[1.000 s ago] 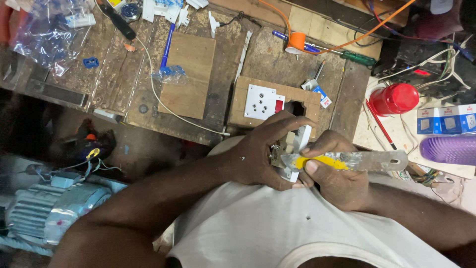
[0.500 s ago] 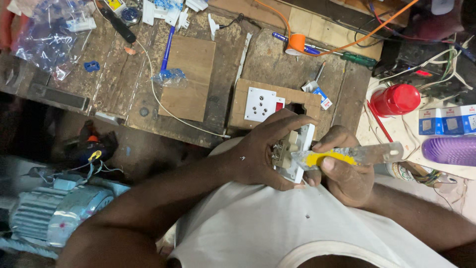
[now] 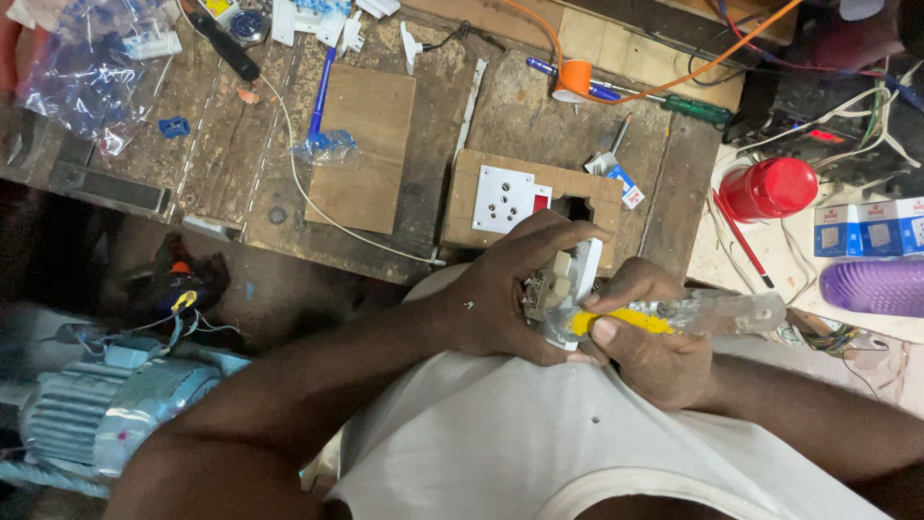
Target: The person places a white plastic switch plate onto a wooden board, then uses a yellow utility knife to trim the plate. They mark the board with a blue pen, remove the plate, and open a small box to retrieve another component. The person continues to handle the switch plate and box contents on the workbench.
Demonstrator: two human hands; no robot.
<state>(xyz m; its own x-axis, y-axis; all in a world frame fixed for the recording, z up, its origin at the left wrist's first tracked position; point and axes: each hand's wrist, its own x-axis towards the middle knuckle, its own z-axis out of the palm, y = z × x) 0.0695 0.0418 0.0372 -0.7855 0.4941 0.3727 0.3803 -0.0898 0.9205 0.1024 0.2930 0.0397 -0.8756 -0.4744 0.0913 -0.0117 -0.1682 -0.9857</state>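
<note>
While the scarred wooden workbench lies cluttered, the left hand grips a white switch unit over the lap, and the right hand pinches a yellow-handled screwdriver into it. Seemingly terminal tightening; steady turning comes next.

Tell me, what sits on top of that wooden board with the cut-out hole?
On the wooden board sits a white socket plate with a small red switch. The left hand covers the board's near edge and part of the hole, so anything there is hidden.
</note>
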